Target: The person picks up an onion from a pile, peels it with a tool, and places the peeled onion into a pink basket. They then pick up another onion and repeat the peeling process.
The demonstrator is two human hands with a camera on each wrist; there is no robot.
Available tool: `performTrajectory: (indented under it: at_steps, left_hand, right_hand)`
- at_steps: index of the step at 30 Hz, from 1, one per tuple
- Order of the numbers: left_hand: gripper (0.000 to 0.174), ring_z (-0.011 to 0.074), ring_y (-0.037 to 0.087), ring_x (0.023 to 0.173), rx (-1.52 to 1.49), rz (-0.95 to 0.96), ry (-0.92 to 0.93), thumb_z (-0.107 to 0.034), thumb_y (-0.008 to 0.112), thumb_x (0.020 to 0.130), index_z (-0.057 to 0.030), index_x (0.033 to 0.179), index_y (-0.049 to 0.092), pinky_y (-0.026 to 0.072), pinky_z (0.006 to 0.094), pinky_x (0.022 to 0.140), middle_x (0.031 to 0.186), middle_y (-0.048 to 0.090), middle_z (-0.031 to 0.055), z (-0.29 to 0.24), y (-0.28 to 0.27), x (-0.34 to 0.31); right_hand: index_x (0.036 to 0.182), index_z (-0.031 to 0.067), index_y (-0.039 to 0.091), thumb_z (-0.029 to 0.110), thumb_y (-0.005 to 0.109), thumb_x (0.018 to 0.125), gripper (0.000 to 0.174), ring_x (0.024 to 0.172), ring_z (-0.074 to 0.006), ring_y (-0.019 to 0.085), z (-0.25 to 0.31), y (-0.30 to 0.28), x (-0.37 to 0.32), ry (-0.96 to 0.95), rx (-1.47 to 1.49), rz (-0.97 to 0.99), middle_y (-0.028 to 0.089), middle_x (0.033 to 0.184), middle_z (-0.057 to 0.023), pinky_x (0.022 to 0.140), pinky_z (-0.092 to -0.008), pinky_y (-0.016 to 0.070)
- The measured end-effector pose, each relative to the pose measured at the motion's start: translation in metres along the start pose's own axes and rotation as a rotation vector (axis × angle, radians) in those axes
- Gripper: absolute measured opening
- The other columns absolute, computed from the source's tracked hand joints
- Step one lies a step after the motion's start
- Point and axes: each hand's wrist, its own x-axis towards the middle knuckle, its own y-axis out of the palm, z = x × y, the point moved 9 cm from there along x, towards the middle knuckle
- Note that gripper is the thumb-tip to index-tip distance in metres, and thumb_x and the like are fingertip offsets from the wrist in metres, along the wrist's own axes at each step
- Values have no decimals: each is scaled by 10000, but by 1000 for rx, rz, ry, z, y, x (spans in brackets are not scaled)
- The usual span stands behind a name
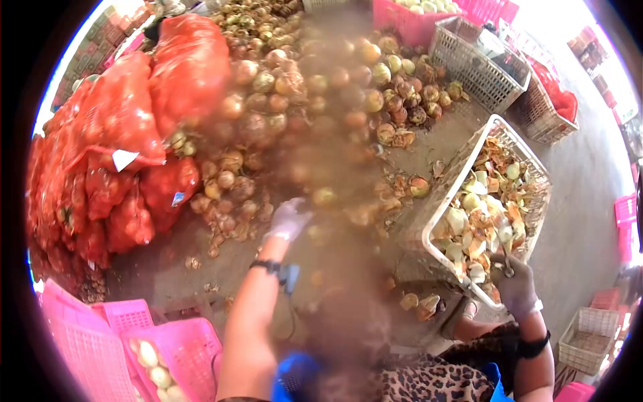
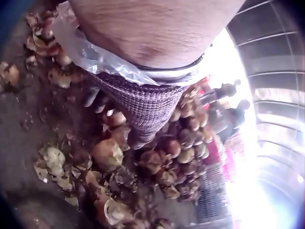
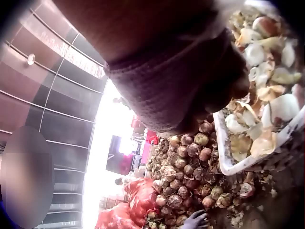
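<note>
My left hand [image 1: 288,218], in a pale knit glove, reaches out to the near edge of a big heap of unpeeled onions [image 1: 321,87] on the ground. In the left wrist view its fingers [image 2: 138,136] point down among the onions [image 2: 107,152], seemingly touching them without gripping one. The right wrist view shows the left hand [image 3: 195,220] with fingers spread at the heap's edge. My right hand [image 1: 514,287], gloved too, grips a small knife [image 1: 504,251] over a white crate [image 1: 435,201] full of onion peels and trimmings. The right glove [image 3: 181,81] hides the knife in the right wrist view.
Red mesh sacks [image 1: 120,120] of onions are stacked at the left. Pink crates [image 1: 174,342], one holding peeled onions, stand at the lower left. Grey baskets [image 1: 469,60] sit beyond the heap, another basket [image 1: 589,338] at the lower right. Loose peels litter the concrete floor.
</note>
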Motion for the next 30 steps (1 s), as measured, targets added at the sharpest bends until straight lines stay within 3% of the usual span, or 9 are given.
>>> performTrajectory:
  at_steps: [3, 6, 9, 13, 18, 21, 24, 27, 30]
  left_hand:
    - [662, 322, 604, 1064, 22, 243, -42, -278, 751, 717, -91, 1306, 516, 482, 371, 913, 1164, 617, 209, -26, 66, 68]
    - [678, 301, 618, 1040, 170, 101, -85, -279, 758, 723, -74, 1317, 504, 485, 357, 905, 1140, 629, 200, -26, 99, 103]
    - [607, 269, 621, 1012, -317, 272, -281, -315, 727, 771, -46, 1275, 525, 505, 367, 862, 1106, 642, 160, -13, 126, 98]
    - [519, 235, 652, 827, -1339, 549, -269, -526, 618, 838, -98, 1129, 578, 562, 355, 631, 967, 660, 83, -68, 136, 67]
    - [568, 268, 632, 933, -1252, 762, 93, -553, 579, 862, -56, 1137, 561, 559, 423, 782, 1038, 635, 122, -259, 28, -62]
    - [461, 267, 598, 1036, -1112, 795, 423, -386, 556, 913, -18, 1189, 539, 532, 419, 869, 1129, 601, 153, -354, -9, -154]
    - [327, 282, 589, 1062, -1168, 685, 474, -156, 532, 892, -4, 1181, 546, 523, 421, 906, 1169, 590, 162, -397, -24, -219]
    - [323, 275, 586, 1075, -1108, 506, 588, -65, 550, 858, 7, 1173, 553, 524, 402, 913, 1194, 582, 155, -417, -40, -255]
    - [570, 229, 578, 1064, -823, 462, 697, -29, 703, 742, -36, 1271, 490, 527, 344, 901, 1181, 567, 124, -421, -11, -274]
  right_hand:
    - [1023, 7, 653, 64, 604, 774, 261, 690, -197, 645, 9, 1, 12, -123, -81, -41, 658, 787, -176, 672, -309, 509]
    - [1017, -11, 651, 32, 608, 763, 261, 677, -82, 552, 2, 6, 18, 57, -109, 48, 631, 744, -51, 631, -255, 468]
    - [1005, 18, 652, 64, 613, 782, 232, 632, -184, 632, 0, 5, 15, -32, -140, 22, 630, 733, -173, 611, -309, 501]
    - [1047, 39, 660, 85, 643, 803, 249, 718, -104, 605, -2, 11, -10, 195, 270, 201, 669, 808, -61, 663, -270, 501]
    - [1115, 37, 638, 147, 644, 840, 296, 733, -97, 593, 29, 30, -44, 242, 690, 377, 649, 863, -54, 666, -261, 502]
    - [1149, 28, 613, 177, 663, 839, 348, 658, -99, 578, 56, 7, -37, -233, 596, 136, 638, 832, -53, 607, -245, 494]
    - [1170, -1, 594, 192, 684, 827, 404, 643, -93, 577, 82, -42, -63, -72, 771, 161, 636, 811, -50, 583, -217, 483]
    - [1160, -16, 599, 197, 698, 809, 422, 646, -102, 583, 61, -57, -59, -244, 999, 86, 640, 780, -62, 585, -232, 488]
    - [1139, -3, 623, 182, 693, 796, 396, 669, -124, 602, 38, -66, -67, -181, 1001, 60, 660, 864, -76, 603, -251, 493]
